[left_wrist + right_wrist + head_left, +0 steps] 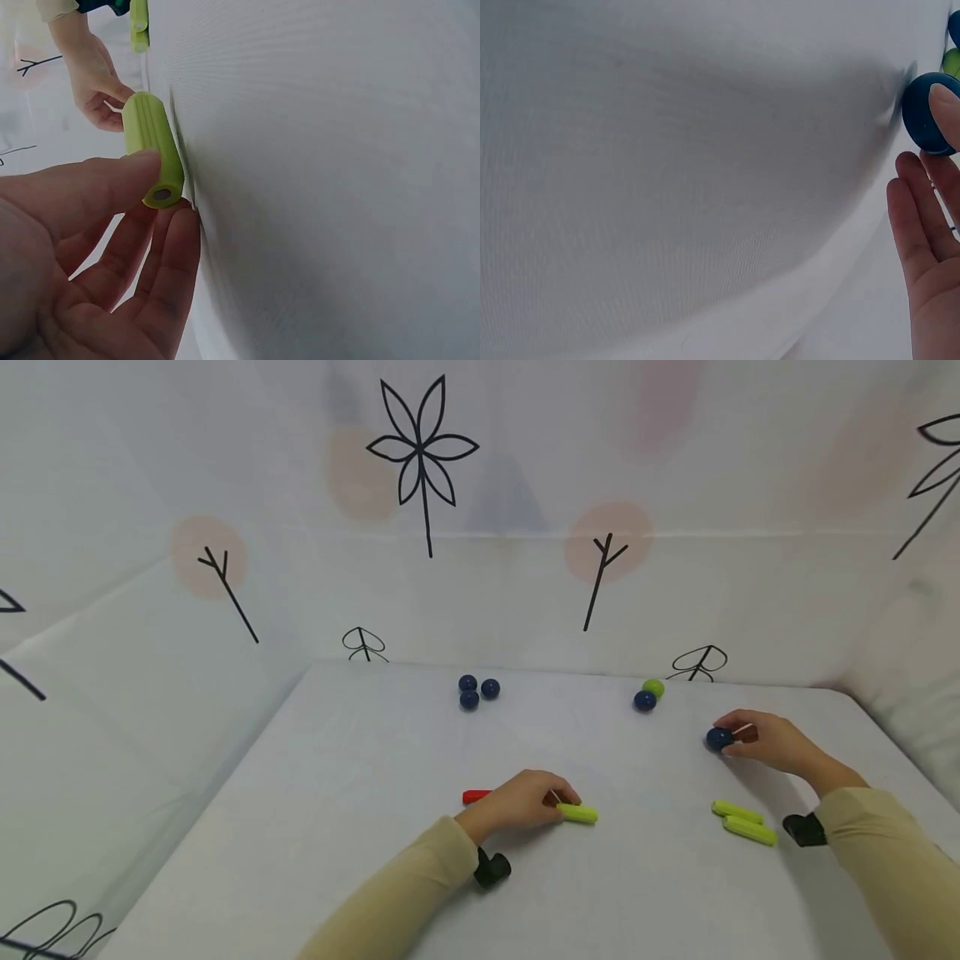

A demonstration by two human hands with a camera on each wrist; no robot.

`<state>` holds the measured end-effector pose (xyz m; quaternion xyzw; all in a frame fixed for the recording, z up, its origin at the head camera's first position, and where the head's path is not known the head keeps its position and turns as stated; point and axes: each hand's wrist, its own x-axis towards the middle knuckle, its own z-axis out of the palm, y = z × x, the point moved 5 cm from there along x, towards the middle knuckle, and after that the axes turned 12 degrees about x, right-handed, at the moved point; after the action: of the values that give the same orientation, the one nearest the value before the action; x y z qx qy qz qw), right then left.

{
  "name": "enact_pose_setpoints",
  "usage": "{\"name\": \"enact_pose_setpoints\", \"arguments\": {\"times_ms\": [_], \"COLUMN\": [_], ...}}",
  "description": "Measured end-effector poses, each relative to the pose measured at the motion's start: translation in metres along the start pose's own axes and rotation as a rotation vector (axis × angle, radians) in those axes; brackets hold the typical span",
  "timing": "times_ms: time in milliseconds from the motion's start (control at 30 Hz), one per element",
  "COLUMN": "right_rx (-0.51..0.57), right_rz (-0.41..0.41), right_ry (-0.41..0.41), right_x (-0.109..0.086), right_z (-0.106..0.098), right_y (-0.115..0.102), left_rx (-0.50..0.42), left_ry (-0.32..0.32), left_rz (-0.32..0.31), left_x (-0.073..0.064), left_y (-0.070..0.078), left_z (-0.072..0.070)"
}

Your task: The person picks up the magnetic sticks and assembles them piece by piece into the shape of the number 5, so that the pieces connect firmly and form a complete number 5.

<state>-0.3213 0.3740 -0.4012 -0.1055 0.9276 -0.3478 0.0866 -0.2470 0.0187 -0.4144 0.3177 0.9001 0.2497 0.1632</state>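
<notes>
My left hand pinches a yellow-green magnetic rod between thumb and fingers, low over the white table. In the left wrist view, the ribbed rod has a grey disc set in its near end. Partly hidden behind the left hand lies a red rod. Farther right, my right hand holds a dark blue ball with its thumb and fingertips. The right wrist view catches this ball at its right edge, under the thumb, close to the tabletop.
Two yellow-green rods lie side by side in front of the right hand. Toward the back, a green ball and a blue ball sit together. Three more blue balls are grouped left of them. A patterned cloth wall rises behind the table.
</notes>
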Motion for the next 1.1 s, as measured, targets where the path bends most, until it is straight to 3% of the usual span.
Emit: {"name": "enact_pose_setpoints", "arguments": {"times_ms": [500, 1100], "right_rx": [0.0, 0.044], "right_rz": [0.008, -0.078], "right_ry": [0.011, -0.003], "right_x": [-0.01, -0.023], "right_z": [0.0, 0.024], "right_y": [-0.007, -0.05], "left_rx": [0.031, 0.016], "left_ry": [-0.012, -0.011], "left_rz": [-0.002, -0.023], "left_x": [0.001, 0.0], "left_y": [0.001, -0.001], "left_z": [0.0, 0.001]}}
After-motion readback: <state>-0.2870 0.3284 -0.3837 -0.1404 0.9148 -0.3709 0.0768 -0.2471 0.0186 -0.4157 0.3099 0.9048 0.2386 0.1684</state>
